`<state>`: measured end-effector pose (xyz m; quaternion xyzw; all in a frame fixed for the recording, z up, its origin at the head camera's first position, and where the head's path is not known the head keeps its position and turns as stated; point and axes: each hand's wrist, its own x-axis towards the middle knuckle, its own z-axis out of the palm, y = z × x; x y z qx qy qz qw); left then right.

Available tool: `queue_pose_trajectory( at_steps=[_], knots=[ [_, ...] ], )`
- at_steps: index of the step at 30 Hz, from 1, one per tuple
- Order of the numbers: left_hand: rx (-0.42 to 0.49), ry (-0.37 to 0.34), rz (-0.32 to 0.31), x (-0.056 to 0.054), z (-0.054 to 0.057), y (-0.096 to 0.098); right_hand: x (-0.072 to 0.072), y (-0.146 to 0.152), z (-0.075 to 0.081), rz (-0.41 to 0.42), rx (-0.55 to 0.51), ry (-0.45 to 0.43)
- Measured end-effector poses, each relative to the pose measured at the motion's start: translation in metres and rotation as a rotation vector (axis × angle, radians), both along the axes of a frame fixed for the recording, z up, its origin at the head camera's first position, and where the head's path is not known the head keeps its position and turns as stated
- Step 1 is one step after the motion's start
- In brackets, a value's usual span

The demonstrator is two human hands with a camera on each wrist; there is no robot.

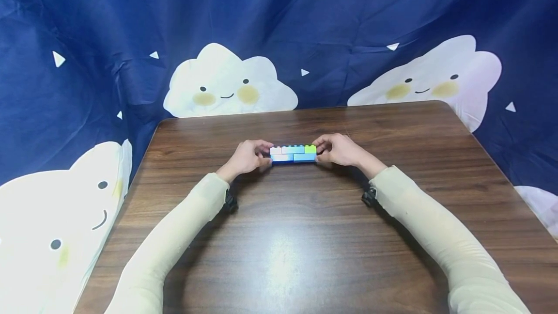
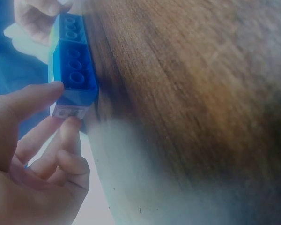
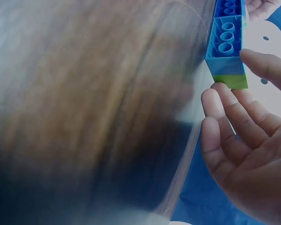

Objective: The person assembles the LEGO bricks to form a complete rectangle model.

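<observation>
A two-layer bar of toy building bricks (image 1: 293,153) is held between both hands over the far half of the table. Its upper row runs pink, blue and lime green; two blue bricks make up the lower row. At the pink end, my left hand (image 1: 246,156) pinches the bar between thumb and fingers. My right hand (image 1: 342,149) grips the opposite, green end the same way. Both wrist views show the hollow undersides with round tubes, in the darker blue brick (image 2: 75,65) and the lighter blue brick (image 3: 226,37), so the bar is off the tabletop.
The brown wood-grain table (image 1: 279,217) extends under both forearms, with a glare spot near its front. Behind it hangs a dark blue curtain (image 1: 340,23) printed with smiling white clouds. A small black device (image 1: 369,196) sits at the right wrist, another at the left.
</observation>
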<state>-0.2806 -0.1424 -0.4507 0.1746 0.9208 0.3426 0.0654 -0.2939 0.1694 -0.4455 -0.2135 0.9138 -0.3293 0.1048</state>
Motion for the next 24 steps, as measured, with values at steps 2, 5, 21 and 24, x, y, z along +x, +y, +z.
queue_pose_trajectory(
  at_steps=[2, 5, 21, 24],
  knots=[
    [-0.004, -0.003, 0.000, -0.0003, 0.0000, 0.0001, 0.0000, -0.0002, 0.0003, 0.003, -0.009, -0.003],
    [-0.005, -0.005, 0.002, -0.0007, 0.0000, 0.0000, 0.0000, -0.0003, 0.0004, 0.007, -0.019, -0.003],
    [0.043, -0.048, 0.016, -0.0011, -0.0033, -0.0031, -0.0013, -0.0011, -0.0002, -0.006, 0.014, -0.019],
    [0.043, -0.051, 0.017, -0.0010, -0.0042, -0.0036, -0.0015, -0.0013, -0.0007, -0.011, 0.013, -0.023]
  ],
)
